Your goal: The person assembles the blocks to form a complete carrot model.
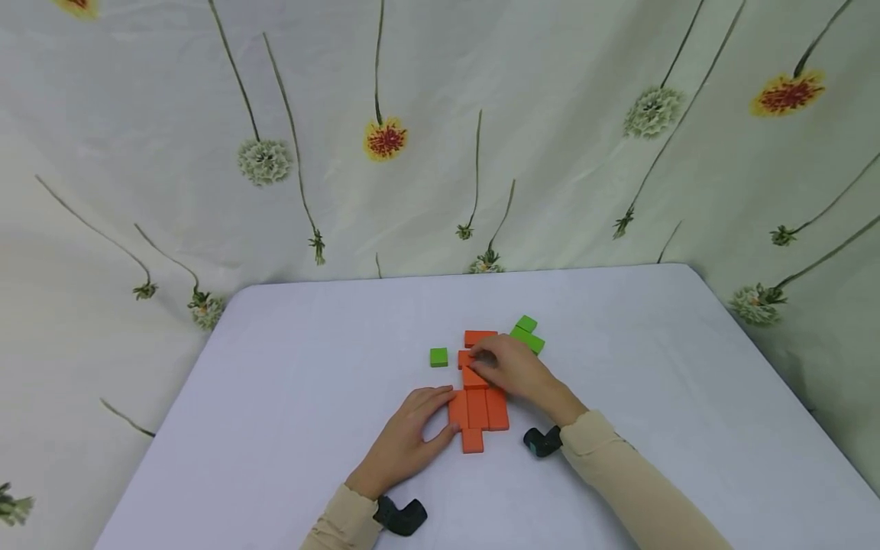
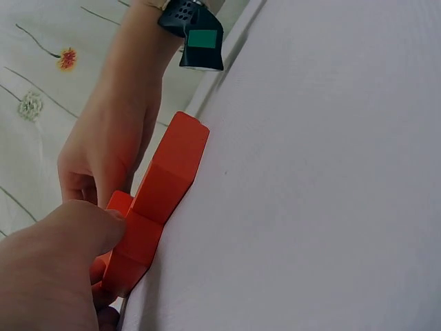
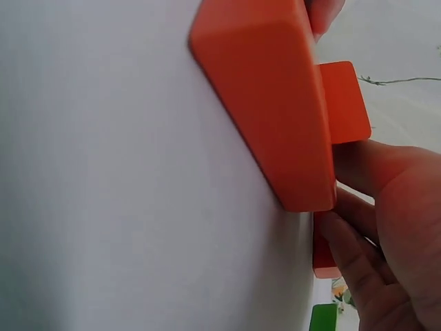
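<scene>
- Pale cloth with printed flowers is hanging behind a white desk in the head view.
- On this desk, orange blocks are lying close together; one green block is lying apart to their left.
- The left hand is grasping the left orange block between thumb and finger, while fingers of the right hand are pinching a small orange block farther up.
- In the left wrist view, the left thumb is touching the orange blocks, and the right hand is showing behind.
- In the right wrist view, a big orange block is lying nearest.
</scene>
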Demonstrator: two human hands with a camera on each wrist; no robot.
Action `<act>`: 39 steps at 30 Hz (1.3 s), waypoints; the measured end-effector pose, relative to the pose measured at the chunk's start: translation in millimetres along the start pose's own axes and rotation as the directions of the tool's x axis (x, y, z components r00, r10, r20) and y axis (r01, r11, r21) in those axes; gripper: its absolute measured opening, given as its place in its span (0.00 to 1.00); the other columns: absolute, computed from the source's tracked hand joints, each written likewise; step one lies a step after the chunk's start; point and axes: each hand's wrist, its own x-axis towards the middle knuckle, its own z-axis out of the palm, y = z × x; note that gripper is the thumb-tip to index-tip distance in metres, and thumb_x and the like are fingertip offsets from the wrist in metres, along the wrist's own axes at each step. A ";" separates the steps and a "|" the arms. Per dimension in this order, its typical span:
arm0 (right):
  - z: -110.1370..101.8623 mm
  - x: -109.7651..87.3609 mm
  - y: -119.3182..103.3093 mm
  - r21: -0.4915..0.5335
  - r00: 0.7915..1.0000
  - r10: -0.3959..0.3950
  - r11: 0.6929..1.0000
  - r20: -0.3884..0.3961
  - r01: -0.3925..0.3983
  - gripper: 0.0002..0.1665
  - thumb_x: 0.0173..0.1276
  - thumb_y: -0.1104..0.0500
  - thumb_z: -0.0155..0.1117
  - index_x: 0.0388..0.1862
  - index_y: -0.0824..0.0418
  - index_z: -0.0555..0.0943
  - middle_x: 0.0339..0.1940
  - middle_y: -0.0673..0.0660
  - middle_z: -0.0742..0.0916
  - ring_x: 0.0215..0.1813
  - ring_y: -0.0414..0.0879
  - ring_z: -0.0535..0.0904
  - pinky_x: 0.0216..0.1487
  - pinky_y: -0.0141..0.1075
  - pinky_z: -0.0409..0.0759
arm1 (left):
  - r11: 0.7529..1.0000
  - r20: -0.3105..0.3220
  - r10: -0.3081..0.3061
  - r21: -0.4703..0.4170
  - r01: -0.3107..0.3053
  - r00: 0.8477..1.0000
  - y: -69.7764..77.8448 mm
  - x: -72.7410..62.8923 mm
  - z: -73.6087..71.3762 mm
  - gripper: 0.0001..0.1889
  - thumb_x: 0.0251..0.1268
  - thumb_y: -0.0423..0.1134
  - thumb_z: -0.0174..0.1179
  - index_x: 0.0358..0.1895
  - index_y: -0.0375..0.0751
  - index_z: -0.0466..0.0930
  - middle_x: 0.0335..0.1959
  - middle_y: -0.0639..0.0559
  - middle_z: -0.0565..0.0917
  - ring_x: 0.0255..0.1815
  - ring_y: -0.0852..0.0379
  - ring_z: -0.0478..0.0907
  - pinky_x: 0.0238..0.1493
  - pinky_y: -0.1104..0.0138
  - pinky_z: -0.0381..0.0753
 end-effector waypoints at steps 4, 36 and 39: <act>-0.6 -2.4 -0.8 0.029 0.999 0.031 0.999 -0.034 -0.030 0.14 0.69 0.56 0.73 0.52 0.58 0.88 0.47 0.51 0.91 0.51 0.47 0.85 0.57 0.42 0.86 | 1.000 -0.013 -0.002 0.016 0.002 1.000 -1.0 -1.8 1.5 0.28 0.70 0.47 0.68 0.70 0.44 0.77 0.70 0.54 0.77 0.72 0.58 0.71 0.73 0.58 0.75; -16.3 -86.2 7.1 0.298 0.980 -0.142 0.938 -0.141 0.179 0.19 0.63 0.61 0.77 0.52 0.48 0.87 0.48 0.42 0.86 0.47 0.44 0.83 0.50 0.39 0.87 | 1.000 -0.013 -0.009 0.011 0.009 1.000 4.1 3.3 0.9 0.28 0.69 0.47 0.68 0.70 0.46 0.77 0.70 0.54 0.77 0.72 0.56 0.71 0.73 0.57 0.75; -10.5 -89.5 11.5 0.313 0.978 -0.177 0.927 -0.112 0.204 0.20 0.62 0.62 0.77 0.52 0.46 0.86 0.48 0.41 0.86 0.46 0.42 0.83 0.50 0.35 0.86 | 1.000 -0.006 -0.022 0.009 0.022 1.000 4.6 1.3 0.0 0.28 0.69 0.47 0.69 0.70 0.45 0.77 0.70 0.54 0.77 0.72 0.56 0.71 0.73 0.56 0.75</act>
